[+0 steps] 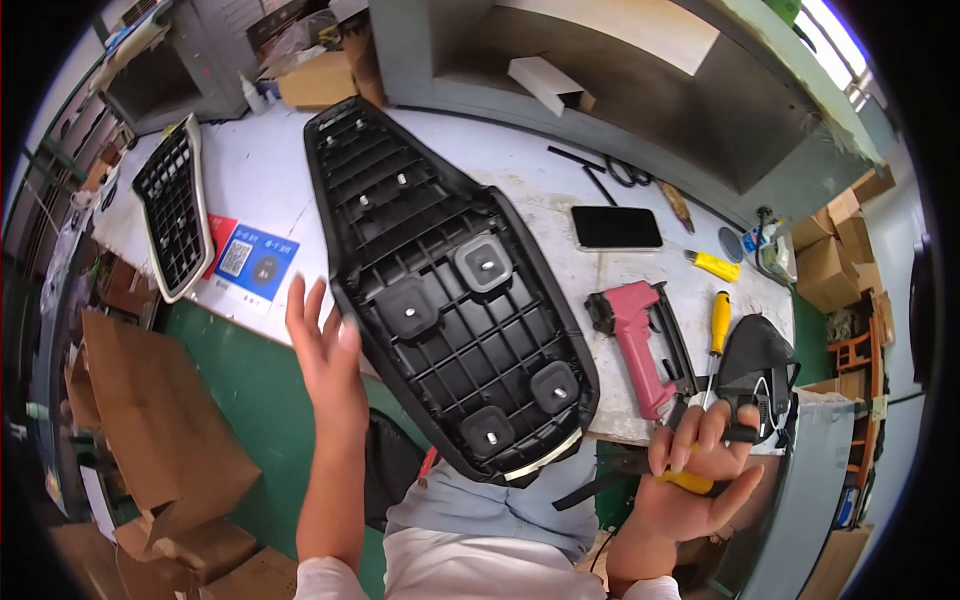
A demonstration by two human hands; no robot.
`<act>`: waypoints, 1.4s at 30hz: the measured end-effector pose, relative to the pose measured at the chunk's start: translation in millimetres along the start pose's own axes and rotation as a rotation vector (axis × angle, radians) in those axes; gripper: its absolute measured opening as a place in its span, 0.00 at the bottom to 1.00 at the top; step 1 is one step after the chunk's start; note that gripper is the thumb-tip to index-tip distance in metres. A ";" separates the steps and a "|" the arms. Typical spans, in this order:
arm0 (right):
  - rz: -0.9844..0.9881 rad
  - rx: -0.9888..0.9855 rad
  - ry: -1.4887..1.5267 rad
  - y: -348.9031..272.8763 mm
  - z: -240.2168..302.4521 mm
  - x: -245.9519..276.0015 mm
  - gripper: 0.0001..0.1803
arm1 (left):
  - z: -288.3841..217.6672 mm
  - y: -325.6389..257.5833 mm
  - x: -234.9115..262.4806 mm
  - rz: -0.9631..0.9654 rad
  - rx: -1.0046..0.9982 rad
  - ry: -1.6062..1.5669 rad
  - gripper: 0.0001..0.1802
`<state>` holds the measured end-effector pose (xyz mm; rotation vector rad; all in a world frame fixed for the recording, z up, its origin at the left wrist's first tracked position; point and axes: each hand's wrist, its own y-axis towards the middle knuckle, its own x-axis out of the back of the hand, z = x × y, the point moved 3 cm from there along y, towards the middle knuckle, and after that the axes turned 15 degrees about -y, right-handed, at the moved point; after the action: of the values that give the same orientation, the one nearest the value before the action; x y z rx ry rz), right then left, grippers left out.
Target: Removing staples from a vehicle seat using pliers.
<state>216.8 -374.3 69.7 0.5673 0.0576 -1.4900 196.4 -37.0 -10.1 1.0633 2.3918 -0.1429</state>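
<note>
A black motorcycle seat [447, 300] lies with its ribbed underside up, its wide end over my lap and its narrow end on the table. Several rubber pads with metal studs stand on it. My left hand [330, 355] is beside the seat's left edge, fingers stretched and holding nothing; whether it touches the edge I cannot tell. To the right of the wide end, my right hand [695, 465] is curled around a tool with a yellow and black handle [688, 481], whose kind is partly hidden. A black strip [592, 490] juts left from near that hand.
On the white table [540, 165] lie a pink staple gun [642, 350], a yellow screwdriver [720, 322], a black pouch [757, 355], a phone [617, 228], scissors [628, 172] and a blue card [255, 262]. Another seat base [175, 215] lies left. Cardboard boxes [165, 410] stand on the floor.
</note>
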 end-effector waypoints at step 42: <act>0.262 0.189 -1.877 54.1 -72.9 70.5 0.22 | 75.7 -7.0 -104.6 -0.148 0.402 -0.543 0.30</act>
<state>297.6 -412.0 -2.8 -0.8043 -1.5329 -1.2583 281.1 -133.6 -24.4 0.8650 1.9748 -0.8775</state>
